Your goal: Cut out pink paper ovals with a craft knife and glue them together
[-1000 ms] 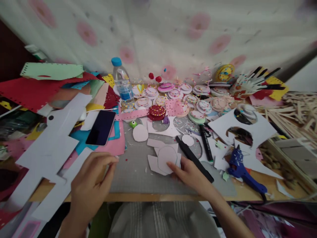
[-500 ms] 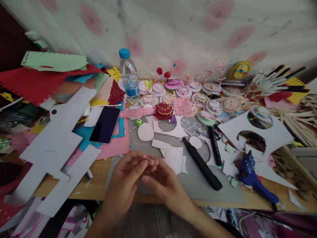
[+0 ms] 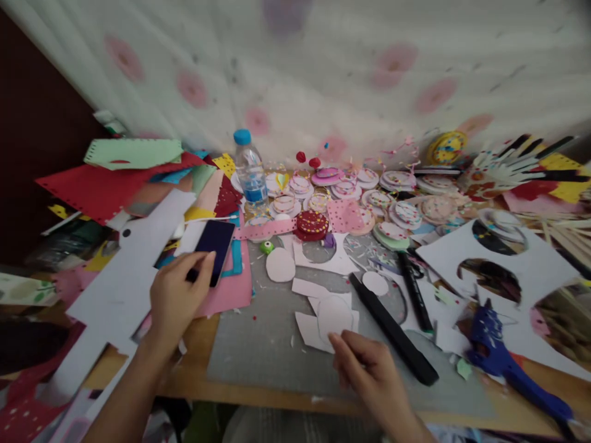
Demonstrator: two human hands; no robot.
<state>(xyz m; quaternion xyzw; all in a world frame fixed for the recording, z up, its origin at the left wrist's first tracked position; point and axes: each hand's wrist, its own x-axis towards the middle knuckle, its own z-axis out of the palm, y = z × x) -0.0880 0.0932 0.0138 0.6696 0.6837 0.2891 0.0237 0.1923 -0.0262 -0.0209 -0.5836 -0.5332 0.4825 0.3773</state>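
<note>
Over the lower left part of a dark phone point(image 3: 221, 237) is my left hand point(image 3: 178, 298), its fingers bent and the thumb drawn in toward the index finger. Whether it grips anything small or only hovers above the phone is unclear. My right hand point(image 3: 372, 372) is closed in a loose pinch near the front of the grey cutting mat point(image 3: 249, 363); anything inside its fingers is hidden. Just beyond it lie white paper pieces with a drawn circle point(image 3: 333, 317). Farther back are a white paper oval point(image 3: 280, 266) and a small green one-eyed figure point(image 3: 266, 247).
A black stick-like tool point(image 3: 392, 329), a black marker point(image 3: 415, 292) and a blue glue gun point(image 3: 503, 363) lie at the right. Water bottle point(image 3: 252, 175) and decorated round crafts point(image 3: 311, 226) stand behind. Coloured sheets point(image 3: 133, 154) and a large white cutout point(image 3: 115, 267) fill the left.
My hands were together over the mat and have parted: the left went left to the phone, the right moved right and nearer. The view has tilted upward; a white scrap formerly behind my hands shows.
</note>
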